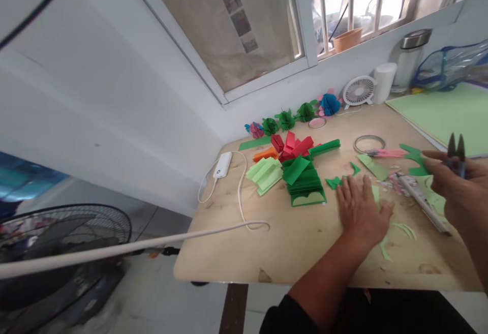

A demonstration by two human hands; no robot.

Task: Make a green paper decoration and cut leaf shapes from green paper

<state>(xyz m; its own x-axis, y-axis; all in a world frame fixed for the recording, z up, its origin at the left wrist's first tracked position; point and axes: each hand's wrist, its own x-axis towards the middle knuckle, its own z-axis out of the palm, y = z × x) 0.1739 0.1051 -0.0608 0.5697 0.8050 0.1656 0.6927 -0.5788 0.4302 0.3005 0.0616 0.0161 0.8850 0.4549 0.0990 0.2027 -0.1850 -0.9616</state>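
Observation:
My left hand [359, 211] lies flat on the table with its fingers spread, close to small green paper scraps [334, 183]. Whether a scrap lies beneath the palm is hidden. At the right, my right hand [467, 186] is closed around pliers [456, 151] whose dark pointed jaws stick upward, slightly apart. Left of my left hand sit a dark green pleated paper stack [305, 185], light green folded paper [266, 174], red folded papers [295, 145] and an orange piece [266, 154]. A green cut-out [413, 157] lies beside the pliers hand.
Paper honeycomb balls [286, 120] line the wall near a small white fan [359, 91]. A wire coil [369, 144], a grey-white cutter-like stick [425, 204] and light green sheets [450, 115] lie at the right. A power bank [223, 164] with a white cable [241, 191] rests at the left.

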